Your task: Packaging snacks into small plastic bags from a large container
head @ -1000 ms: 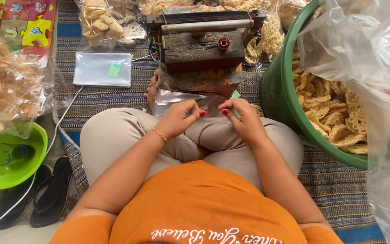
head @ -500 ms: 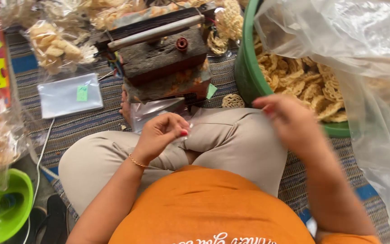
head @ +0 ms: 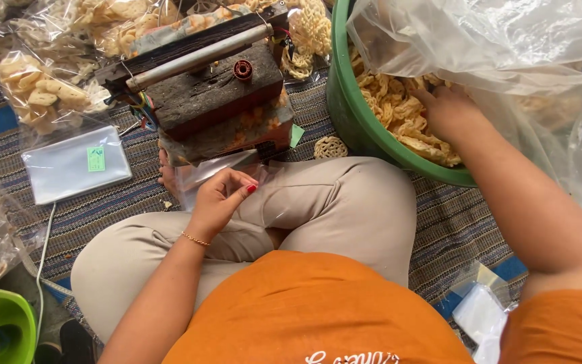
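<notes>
I sit cross-legged on a striped mat. My left hand (head: 220,195) pinches the edge of a small clear plastic bag (head: 205,174) that lies over my knee, just below a dark wooden sealing device (head: 213,94). My right hand (head: 447,111) reaches into the big green tub (head: 348,118) and rests on the yellow lattice crackers (head: 399,111) inside; whether its fingers have closed on any cracker I cannot tell. A large clear plastic sheet (head: 506,40) drapes over the tub's far side.
A stack of empty clear bags (head: 75,165) lies on the mat at left. Filled cracker bags (head: 38,91) sit behind it. One loose cracker (head: 330,147) lies by the tub. A light green bowl (head: 1,330) is at bottom left, small bags (head: 479,317) at bottom right.
My right hand let go of the small bag and swung right into the green tub. The left hand stayed pinching the bag. My view turned right.
</notes>
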